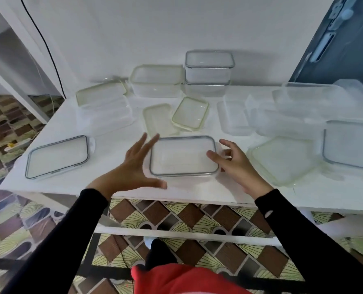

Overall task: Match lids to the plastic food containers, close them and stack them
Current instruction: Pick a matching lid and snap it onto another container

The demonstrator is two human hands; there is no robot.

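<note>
Your left hand (137, 166) and right hand (235, 164) flank the lidded container (183, 155), both open, holding nothing. It looks light, stiff, slippery; grip its short sides.

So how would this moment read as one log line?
left hand: open, beside grey-rimmed container | right hand: open, at its right edge | two closed containers stacked at back

No readable text, labels, brand names, numbers or signs anywhere in view; nothing legible on the clear plastic containers (183, 155), their lids (57, 157), the white table (104, 187) etc.
</note>
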